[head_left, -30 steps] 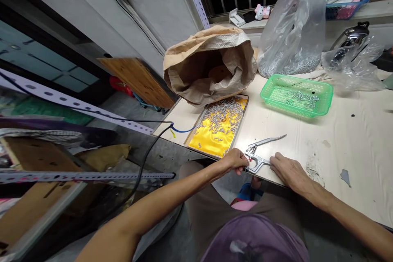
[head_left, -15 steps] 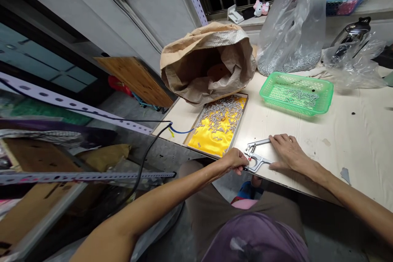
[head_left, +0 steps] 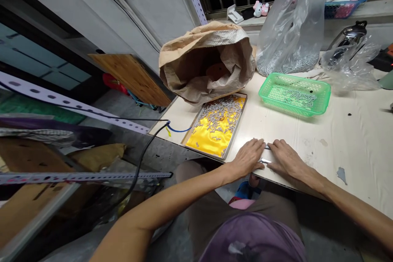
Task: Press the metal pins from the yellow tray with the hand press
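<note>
A grey, plier-like metal tool (head_left: 265,161) lies at the table's front edge, mostly covered by my hands; only short stretches of its two arms show between them. My left hand (head_left: 248,157) is closed over its left part, hiding the spring. From the other side my right hand (head_left: 286,157) grips the right ends of the arms, its fingers on the far one and its thumb by the near one. Left of my hands is a shallow tray (head_left: 205,143) lined with yellow cloth, strewn with small metal pins (head_left: 219,116).
A green plastic basket (head_left: 264,97) holding similar pins stands behind my hands. An open brown paper sack (head_left: 181,84) leans over the tray's back. Behind are a clear plastic bag (head_left: 290,28) of metal pieces and a kettle (head_left: 353,32). A black cable (head_left: 144,155) hangs at the left.
My left hand has moved right, from the tool's near left end to over its body. My right hand stays on the arms, which now show closer together.
</note>
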Demonstrator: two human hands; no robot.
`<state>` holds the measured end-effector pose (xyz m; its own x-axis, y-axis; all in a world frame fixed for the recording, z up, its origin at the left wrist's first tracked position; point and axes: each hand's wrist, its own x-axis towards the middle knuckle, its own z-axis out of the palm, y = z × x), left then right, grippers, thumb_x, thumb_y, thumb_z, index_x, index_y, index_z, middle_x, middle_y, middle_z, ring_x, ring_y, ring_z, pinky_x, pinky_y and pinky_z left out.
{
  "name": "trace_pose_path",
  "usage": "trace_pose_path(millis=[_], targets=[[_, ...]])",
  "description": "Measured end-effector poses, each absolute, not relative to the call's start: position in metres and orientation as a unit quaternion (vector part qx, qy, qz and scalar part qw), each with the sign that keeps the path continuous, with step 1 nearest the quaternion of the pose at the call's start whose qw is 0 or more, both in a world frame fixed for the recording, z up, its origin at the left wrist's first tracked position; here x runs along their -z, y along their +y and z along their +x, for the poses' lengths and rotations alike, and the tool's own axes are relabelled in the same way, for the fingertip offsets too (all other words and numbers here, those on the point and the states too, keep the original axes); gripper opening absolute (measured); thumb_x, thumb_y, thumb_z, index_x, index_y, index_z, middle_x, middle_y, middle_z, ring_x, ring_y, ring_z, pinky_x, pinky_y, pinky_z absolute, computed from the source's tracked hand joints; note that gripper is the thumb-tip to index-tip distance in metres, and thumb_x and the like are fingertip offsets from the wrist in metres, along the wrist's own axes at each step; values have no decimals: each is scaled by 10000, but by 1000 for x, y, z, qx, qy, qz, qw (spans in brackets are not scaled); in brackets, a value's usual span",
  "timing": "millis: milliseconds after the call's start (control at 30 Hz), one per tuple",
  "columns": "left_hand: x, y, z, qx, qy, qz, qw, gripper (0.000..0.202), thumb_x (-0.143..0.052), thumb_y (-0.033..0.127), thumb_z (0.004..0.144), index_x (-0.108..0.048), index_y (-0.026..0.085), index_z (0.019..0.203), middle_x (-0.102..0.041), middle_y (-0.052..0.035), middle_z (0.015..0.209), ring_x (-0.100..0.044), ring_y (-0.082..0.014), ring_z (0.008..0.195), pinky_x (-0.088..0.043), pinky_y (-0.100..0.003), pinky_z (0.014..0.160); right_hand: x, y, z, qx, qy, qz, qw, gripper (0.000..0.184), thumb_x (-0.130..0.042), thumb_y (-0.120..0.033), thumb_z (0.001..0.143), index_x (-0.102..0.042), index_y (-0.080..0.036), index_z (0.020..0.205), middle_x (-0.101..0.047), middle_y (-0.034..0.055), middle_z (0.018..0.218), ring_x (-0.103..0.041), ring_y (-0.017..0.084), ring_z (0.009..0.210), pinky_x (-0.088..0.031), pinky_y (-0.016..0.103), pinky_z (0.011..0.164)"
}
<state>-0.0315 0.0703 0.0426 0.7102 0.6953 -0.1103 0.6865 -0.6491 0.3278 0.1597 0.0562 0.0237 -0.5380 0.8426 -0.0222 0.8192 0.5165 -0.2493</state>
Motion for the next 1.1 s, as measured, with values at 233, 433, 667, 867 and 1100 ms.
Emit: trace_pose_path(millis=[233,433,667,867,1100], targets=[[-37,95,-14,49,282,946,150,687,-684,423,764,-379,98,1287,-540,-147,1120,-495,-278,1036,-433,-382,860,-30,43,168,-106,-842,-528,21,526,-717,-397,688,-543,-135,1109,-574,119,965,-492,278,905,-419,382,757],[-42,96,-3,89,279,943,161,357,-654,386,806,-546,131,1033,-549,-91,1018,-492,-239,997,-443,-328,788,-34,39,165,-116,-838,-533,18,233,-653,-256,781,-590,-150,979,-574,79,882,-497,226,843,-407,328,735],[-31,94,3,79,328,926,168,166,-544,311,890,-586,151,884,-577,-75,923,-518,-234,968,-463,-329,764,-28,38,160,-110,-834,-540,39,197,-447,-215,914,-593,-190,784,-551,48,746,-499,194,755,-381,304,674],[-22,73,3,-19,402,902,154,265,-509,211,889,-533,102,1130,-563,-156,1155,-502,-284,1114,-449,-419,930,-29,58,180,-104,-854,-506,64,311,-566,-338,844,-576,-165,1103,-591,102,967,-512,242,896,-421,346,771],[6,14,6,-160,347,908,168,385,-430,299,935,-445,140,1285,-490,-155,1354,-350,-254,1346,-342,-434,1089,-28,92,197,-106,-824,-551,79,248,-416,-274,914,-630,-160,969,-616,110,912,-514,235,871,-408,369,803]])
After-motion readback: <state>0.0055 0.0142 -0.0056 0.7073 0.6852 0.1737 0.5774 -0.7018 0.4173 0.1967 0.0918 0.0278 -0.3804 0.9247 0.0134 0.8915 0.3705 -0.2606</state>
